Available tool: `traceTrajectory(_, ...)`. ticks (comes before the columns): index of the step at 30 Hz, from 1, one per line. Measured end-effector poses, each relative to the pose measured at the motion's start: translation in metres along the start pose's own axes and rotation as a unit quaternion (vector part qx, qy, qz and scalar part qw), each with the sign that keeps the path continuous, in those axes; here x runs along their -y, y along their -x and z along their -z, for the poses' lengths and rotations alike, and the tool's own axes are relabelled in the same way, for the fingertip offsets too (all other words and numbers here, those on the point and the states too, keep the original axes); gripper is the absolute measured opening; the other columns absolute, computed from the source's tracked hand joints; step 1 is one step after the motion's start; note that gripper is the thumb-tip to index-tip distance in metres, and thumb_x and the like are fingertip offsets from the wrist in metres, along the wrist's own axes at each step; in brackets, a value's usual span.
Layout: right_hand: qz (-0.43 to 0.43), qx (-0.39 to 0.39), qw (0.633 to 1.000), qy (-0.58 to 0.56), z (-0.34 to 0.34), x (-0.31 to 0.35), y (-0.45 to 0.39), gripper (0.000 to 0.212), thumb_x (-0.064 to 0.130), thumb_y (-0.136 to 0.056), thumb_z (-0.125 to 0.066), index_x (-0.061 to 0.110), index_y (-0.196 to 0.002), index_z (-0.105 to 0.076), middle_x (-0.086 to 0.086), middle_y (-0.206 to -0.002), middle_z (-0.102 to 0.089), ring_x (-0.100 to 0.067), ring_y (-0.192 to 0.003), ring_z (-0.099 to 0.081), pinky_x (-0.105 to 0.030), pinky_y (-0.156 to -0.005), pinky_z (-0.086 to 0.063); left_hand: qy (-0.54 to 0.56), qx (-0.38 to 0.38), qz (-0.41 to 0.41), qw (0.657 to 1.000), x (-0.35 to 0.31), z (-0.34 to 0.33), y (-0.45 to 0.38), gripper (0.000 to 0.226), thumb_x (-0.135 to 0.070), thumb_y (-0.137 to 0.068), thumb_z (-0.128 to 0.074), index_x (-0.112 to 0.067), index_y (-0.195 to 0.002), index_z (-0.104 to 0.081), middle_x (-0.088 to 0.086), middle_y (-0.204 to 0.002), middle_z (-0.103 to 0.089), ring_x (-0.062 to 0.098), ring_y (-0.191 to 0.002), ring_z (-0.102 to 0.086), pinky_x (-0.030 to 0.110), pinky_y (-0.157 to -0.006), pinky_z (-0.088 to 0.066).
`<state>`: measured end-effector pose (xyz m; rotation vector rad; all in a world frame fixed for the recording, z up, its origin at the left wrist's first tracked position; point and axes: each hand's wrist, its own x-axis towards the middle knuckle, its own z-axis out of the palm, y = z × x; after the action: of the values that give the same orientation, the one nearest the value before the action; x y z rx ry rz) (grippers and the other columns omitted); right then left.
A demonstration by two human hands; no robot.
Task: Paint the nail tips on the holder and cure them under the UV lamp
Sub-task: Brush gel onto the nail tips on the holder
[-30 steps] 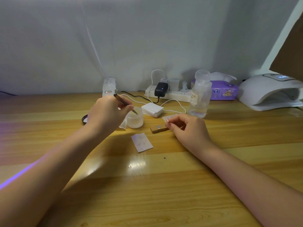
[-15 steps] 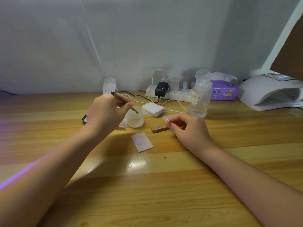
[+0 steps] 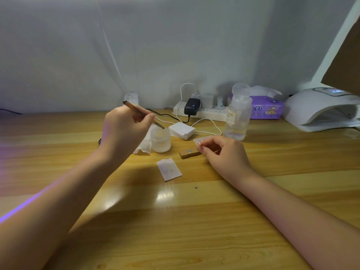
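A wide wooden table [image 3: 194, 221] fills the view, seen from above the person's two forearms. At the far right edge sits the white UV lamp [image 3: 319, 110], its opening facing left, well apart from both hands.

The left hand [image 3: 124, 131] is raised above the table with its fingers curled round a thin brush [image 3: 142, 114]. The brush slants down and to the right, and its tip sits at the rim of a small frosted jar [image 3: 160, 141] just right of the hand; whether the tip touches the contents cannot be told.

The right hand [image 3: 224, 151] rests low on the table, to the right of the jar. Its thumb and fingers are curled together and pinch a small nail tip [image 3: 199, 142] at the fingertips. Touching or just beside those fingertips lies the wooden holder [image 3: 189, 153], a short block whose long axis runs roughly left to right, with a small metal disc on top.

The relation that matters: the holder and nail tip lie to the right of the brush and nearer the viewer, between the two hands. The right hand is the nearer one, so the brush probably has to cross rightward from the jar to reach the nail tip.
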<state>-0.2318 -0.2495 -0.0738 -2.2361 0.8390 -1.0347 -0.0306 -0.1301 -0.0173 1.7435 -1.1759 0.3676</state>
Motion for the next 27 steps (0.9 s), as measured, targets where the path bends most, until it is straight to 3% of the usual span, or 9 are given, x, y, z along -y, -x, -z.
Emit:
traceTrajectory(2, 0.000, -0.001, 1.000, -0.004, 0.000, 0.000, 0.000, 0.004, 0.023, -0.084, -0.071, 0.025, -0.087, -0.073, 0.014, -0.082, -0.068, 0.002, -0.074, -0.059, -0.008, -0.064, -0.040, 0.068, -0.017, 0.023, 0.997, -0.003, 0.001, -0.001, 0.008, -0.023, -0.086, -0.072, -0.022, -0.079, -0.075, -0.011, -0.068, -0.070, 0.005, -0.065, -0.067, 0.019, -0.063, -0.052)
traceTrajectory(5, -0.002, 0.002, 1.000, -0.009, 0.000, -0.001, 0.000, 0.004, 0.024, -0.084, -0.072, 0.026, -0.087, -0.073, 0.017, -0.080, -0.066, 0.005, -0.072, -0.058, -0.006, -0.063, -0.039, 0.186, -0.024, 0.040, 0.981, -0.010, 0.002, 0.001, 0.011, -0.024, -0.085, -0.074, -0.027, -0.074, -0.071, -0.009, -0.062, -0.070, 0.007, -0.052, -0.066, 0.019, -0.050, -0.051)
traceTrajectory(10, -0.007, 0.008, 1.000, -0.024, 0.000, 0.000, 0.000, 0.004, 0.024, -0.083, -0.073, 0.026, -0.087, -0.073, 0.021, -0.077, -0.064, 0.011, -0.071, -0.056, -0.003, -0.062, -0.038, 0.319, 0.038, 0.034, 0.947, -0.019, -0.010, 0.022, 0.006, -0.015, -0.086, -0.074, -0.021, -0.084, -0.074, 0.001, -0.072, -0.074, 0.019, -0.062, -0.072, 0.026, -0.058, -0.058)
traceTrajectory(13, -0.013, 0.007, 0.999, -0.031, 0.001, -0.001, -0.001, 0.004, 0.024, -0.083, -0.073, 0.025, -0.087, -0.073, 0.019, -0.076, -0.064, 0.012, -0.072, -0.055, -0.003, -0.062, -0.038, 0.330, 0.065, -0.004, 0.942, -0.024, -0.024, 0.043, 0.016, -0.008, -0.089, -0.068, -0.024, -0.085, -0.068, 0.003, -0.076, -0.072, 0.017, -0.066, -0.071, 0.024, -0.062, -0.057)
traceTrajectory(18, -0.017, 0.006, 0.999, -0.033, 0.002, -0.001, 0.000, 0.005, 0.025, -0.083, -0.073, 0.025, -0.088, -0.073, 0.015, -0.078, -0.067, 0.004, -0.070, -0.057, -0.006, -0.061, -0.040, 0.301, 0.111, -0.069, 0.945, -0.026, -0.033, 0.069, 0.010, -0.020, -0.089, -0.062, -0.014, -0.098, -0.064, 0.003, -0.084, -0.070, 0.020, -0.079, -0.070, 0.042, -0.070, -0.059)
traceTrajectory(27, -0.032, 0.008, 0.999, -0.033, 0.001, -0.002, -0.002, 0.008, 0.028, -0.084, -0.072, 0.025, -0.091, -0.074, 0.011, -0.085, -0.071, -0.003, -0.077, -0.062, -0.008, -0.061, -0.042, 0.283, 0.099, -0.089, 0.950, -0.030, -0.032, 0.073, 0.010, -0.029, -0.089, -0.054, -0.022, -0.089, -0.062, 0.006, -0.077, -0.067, 0.024, -0.072, -0.067, 0.051, -0.063, -0.053)
